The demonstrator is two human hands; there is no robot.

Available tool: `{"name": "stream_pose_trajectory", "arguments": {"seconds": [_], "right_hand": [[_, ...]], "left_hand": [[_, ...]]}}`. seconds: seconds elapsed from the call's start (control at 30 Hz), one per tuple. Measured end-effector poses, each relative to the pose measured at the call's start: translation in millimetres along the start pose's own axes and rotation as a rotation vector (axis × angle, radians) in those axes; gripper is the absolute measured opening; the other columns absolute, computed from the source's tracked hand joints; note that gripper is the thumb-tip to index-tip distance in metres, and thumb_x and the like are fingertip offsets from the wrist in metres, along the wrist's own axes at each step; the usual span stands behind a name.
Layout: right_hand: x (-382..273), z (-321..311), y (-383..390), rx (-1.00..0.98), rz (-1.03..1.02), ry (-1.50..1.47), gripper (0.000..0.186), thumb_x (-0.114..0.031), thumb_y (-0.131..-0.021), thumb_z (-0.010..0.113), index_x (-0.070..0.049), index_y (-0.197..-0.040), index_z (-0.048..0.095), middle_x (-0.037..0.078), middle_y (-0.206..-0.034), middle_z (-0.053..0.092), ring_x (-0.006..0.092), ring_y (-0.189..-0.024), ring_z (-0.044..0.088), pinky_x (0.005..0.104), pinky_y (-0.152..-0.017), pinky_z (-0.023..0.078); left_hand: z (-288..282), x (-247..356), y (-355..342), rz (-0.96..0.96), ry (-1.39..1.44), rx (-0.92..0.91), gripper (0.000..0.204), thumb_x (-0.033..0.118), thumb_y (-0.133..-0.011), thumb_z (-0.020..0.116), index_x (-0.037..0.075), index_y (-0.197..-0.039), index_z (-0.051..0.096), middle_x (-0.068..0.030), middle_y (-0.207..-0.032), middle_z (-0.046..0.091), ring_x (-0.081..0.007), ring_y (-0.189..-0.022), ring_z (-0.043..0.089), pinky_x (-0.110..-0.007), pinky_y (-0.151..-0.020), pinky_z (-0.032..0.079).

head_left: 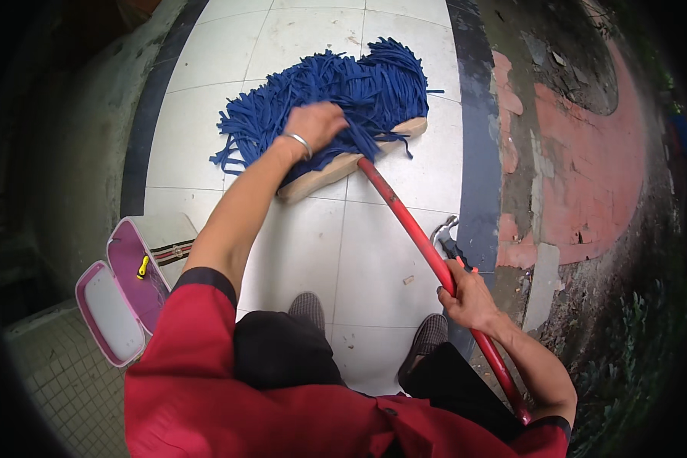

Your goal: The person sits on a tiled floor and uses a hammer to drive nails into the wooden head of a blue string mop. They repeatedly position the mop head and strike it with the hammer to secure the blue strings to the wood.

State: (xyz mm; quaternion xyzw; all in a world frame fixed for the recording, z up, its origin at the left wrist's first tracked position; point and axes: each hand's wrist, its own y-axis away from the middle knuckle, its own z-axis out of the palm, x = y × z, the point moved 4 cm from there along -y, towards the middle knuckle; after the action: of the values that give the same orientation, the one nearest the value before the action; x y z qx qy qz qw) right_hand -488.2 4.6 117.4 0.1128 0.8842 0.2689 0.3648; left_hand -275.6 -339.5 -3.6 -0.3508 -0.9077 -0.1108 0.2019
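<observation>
A mop with a wide head of blue fabric strips (282, 95) on a pale wooden block (320, 177) lies on the tiles ahead of me. Its red handle (404, 217) slants from the block toward my lower right. My right hand (469, 298) is wrapped round this handle about midway along. At the near side of the mop head, my left hand (315, 124) is among the blue strips, smeared by motion. Its fingers are turned down and partly hidden, so whether they grip any strips does not show. A silvery bracelet (301, 145) circles the left wrist.
Beyond the handle, by my right hand, lies a claw hammer (449, 238). To my left stands an open pink-lined case (133, 263) with a yellow-handled tool (143, 266) inside. A small scrap (408, 280) rests on the white tiles near my feet. Dark borders edge the floor.
</observation>
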Motion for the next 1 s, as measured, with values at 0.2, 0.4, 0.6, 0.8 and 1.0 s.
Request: {"name": "stream_pose_trajectory", "arguments": {"seconds": [0.2,0.4,0.6,0.8,1.0], "right_hand": [[42.9,64.3,-5.3,0.049,-0.081,0.009,0.043,-0.010,-0.086,0.062,-0.005,-0.125,0.045,0.021,-0.060,0.060,0.0450,-0.063,0.063,0.0537,-0.063,0.050],[75.2,93.7,-26.3,-0.148,0.008,-0.013,0.041,-0.012,-0.087,0.064,-0.007,-0.122,0.043,0.024,-0.065,0.062,0.0478,-0.067,0.063,0.0554,-0.065,0.050],[115.9,101.2,-53.5,-0.213,-0.146,0.295,0.064,-0.022,-0.086,0.067,0.010,-0.131,0.034,0.029,-0.077,0.063,0.0481,-0.075,0.064,0.0547,-0.070,0.051],[107.4,95.1,-90.9,-0.384,-0.026,0.497,0.058,-0.039,-0.081,0.073,0.004,-0.114,0.052,0.027,-0.091,0.067,0.0442,-0.089,0.065,0.0519,-0.081,0.052],[84.2,81.8,-101.5,-0.265,-0.207,0.570,0.050,-0.037,-0.080,0.075,0.003,-0.102,0.055,0.024,-0.083,0.067,0.0385,-0.078,0.066,0.0493,-0.069,0.053]], "left_hand": [[-96.2,-144.0,70.9,-0.810,-0.024,0.818,0.063,0.009,-0.080,0.070,0.003,-0.138,0.045,-0.0245,-0.138,0.039,-0.0400,-0.130,0.039,-0.044,-0.105,0.043],[-10.4,2.5,265.3,-0.637,1.404,0.047,0.047,0.020,-0.095,0.066,0.007,-0.139,0.053,-0.0064,-0.116,0.067,-0.0184,-0.102,0.066,-0.036,-0.086,0.056],[5.4,112.2,477.8,-1.092,2.200,0.590,0.113,0.073,-0.083,0.059,0.015,-0.160,0.001,-0.0256,-0.156,0.031,-0.0437,-0.144,0.032,-0.061,-0.115,0.029],[-36.3,22.1,520.1,-1.304,1.913,1.079,0.119,0.066,-0.085,0.065,0.018,-0.157,-0.017,-0.0336,-0.158,0.012,-0.0535,-0.120,0.055,-0.047,-0.087,0.060],[-42.1,-34.0,512.1,-1.375,1.801,1.011,0.048,0.006,-0.088,0.047,-0.023,-0.125,0.042,-0.0367,-0.120,0.057,-0.0537,-0.104,0.063,-0.040,-0.083,0.065]]}}
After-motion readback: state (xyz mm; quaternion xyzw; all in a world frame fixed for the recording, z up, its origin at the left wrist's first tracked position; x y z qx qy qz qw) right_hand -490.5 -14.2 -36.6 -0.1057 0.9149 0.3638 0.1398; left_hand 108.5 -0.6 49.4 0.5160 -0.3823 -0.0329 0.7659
